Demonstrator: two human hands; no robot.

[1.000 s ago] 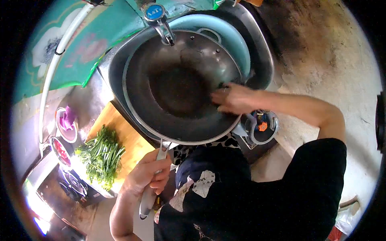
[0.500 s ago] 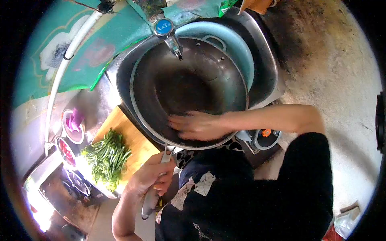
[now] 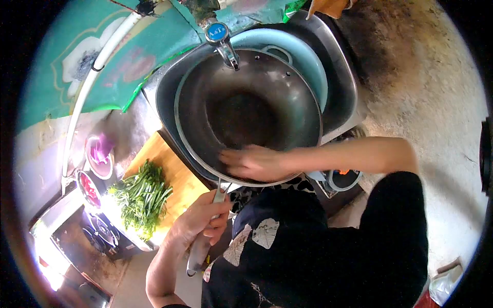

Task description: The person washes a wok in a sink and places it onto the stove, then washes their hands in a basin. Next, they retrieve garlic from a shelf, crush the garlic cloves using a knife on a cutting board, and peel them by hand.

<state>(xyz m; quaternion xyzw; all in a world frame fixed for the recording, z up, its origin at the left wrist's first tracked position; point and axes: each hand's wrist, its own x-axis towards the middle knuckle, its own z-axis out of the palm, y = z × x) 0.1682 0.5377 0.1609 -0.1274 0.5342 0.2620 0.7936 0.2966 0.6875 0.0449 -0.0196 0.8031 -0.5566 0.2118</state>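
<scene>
A large dark wok (image 3: pixel 246 113) rests over the sink, its bowl facing up beneath the tap (image 3: pixel 223 43). My left hand (image 3: pixel 205 218) is wrapped round the wok's grey handle (image 3: pixel 197 254) on the near side. Inside the wok, my right hand (image 3: pixel 254 163) lies against the lower inner wall, slightly blurred; whether something is under its fingers is hidden. Behind the wok, a light blue basin (image 3: pixel 310 64) with a handle sits in the steel sink (image 3: pixel 344 92).
Left of the sink, a wooden cutting board (image 3: pixel 182 179) bears chopped greens (image 3: pixel 144 197). Beyond it are a bowl with something purple (image 3: pixel 101 149) and a bowl of red pieces (image 3: pixel 88 187). A grey pan-like item (image 3: pixel 345 179) is at the right.
My right hand has moved from the wok's right side to its lower inner wall. My left hand keeps its hold on the handle. The whole view has shifted a little.
</scene>
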